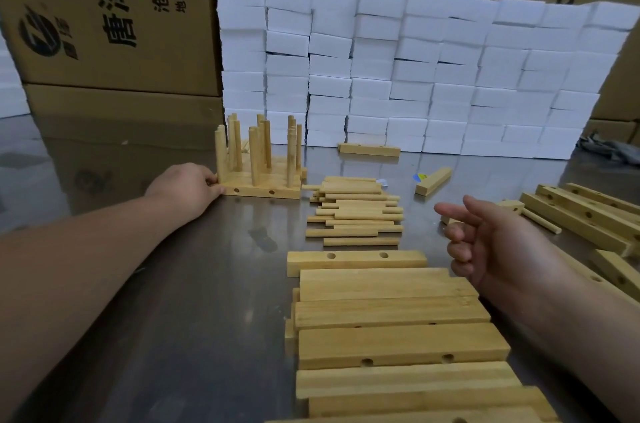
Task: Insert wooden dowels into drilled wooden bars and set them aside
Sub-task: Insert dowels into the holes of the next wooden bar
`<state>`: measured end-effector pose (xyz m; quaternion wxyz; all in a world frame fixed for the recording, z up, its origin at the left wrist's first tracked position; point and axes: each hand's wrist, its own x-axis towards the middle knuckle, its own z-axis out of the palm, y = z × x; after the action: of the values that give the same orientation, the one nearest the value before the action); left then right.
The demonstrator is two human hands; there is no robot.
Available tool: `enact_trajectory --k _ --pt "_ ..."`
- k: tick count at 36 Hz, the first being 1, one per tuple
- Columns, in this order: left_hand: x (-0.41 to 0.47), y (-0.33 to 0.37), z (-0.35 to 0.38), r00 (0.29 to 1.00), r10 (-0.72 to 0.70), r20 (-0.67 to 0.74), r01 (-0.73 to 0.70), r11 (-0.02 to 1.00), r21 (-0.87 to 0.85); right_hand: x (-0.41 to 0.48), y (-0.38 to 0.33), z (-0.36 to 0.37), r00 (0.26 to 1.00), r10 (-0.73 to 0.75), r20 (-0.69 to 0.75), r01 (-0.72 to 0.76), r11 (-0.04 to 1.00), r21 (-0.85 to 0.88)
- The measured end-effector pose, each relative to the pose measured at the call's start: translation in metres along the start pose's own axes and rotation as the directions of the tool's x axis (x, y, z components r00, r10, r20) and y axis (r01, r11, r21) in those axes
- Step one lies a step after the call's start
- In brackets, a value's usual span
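Note:
Several finished bars with upright dowels (259,159) stand side by side at the back left of the metal table (180,284). My left hand (187,185) touches the left end of the nearest of these bars; its fingertips are hidden against the wood. A loose pile of dowels (356,214) lies in the middle. Drilled bars without dowels (398,318) lie stacked in front of me. My right hand (485,239) hovers right of the dowel pile with fingers loosely curled, holding nothing.
More drilled bars (585,218) lie at the right edge, one with a dowel in it. Two single bars (369,149) (433,181) lie farther back. A wall of white foam blocks (415,76) and cardboard boxes (114,17) closes off the back.

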<state>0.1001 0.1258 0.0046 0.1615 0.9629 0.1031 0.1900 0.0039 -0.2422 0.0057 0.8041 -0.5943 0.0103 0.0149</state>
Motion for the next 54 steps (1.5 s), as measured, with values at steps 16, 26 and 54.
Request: enact_trajectory --k 16,26,54 --pt "-0.003 0.007 0.002 0.997 -0.038 -0.064 0.04 0.999 0.032 0.0 0.002 0.005 1.0 0.019 -0.012 -0.02 0.997 -0.069" --pt "-0.062 0.061 0.0 0.998 0.017 0.059 0.006 0.927 -0.375 -0.005 0.0 0.007 1.0 0.012 -0.025 -0.014 0.997 -0.074" --pt "-0.098 0.095 0.0 0.886 0.364 0.287 -0.145 0.807 -0.573 -0.007 -0.02 -0.011 0.963 -0.188 -0.193 -0.172 0.121 -0.978"
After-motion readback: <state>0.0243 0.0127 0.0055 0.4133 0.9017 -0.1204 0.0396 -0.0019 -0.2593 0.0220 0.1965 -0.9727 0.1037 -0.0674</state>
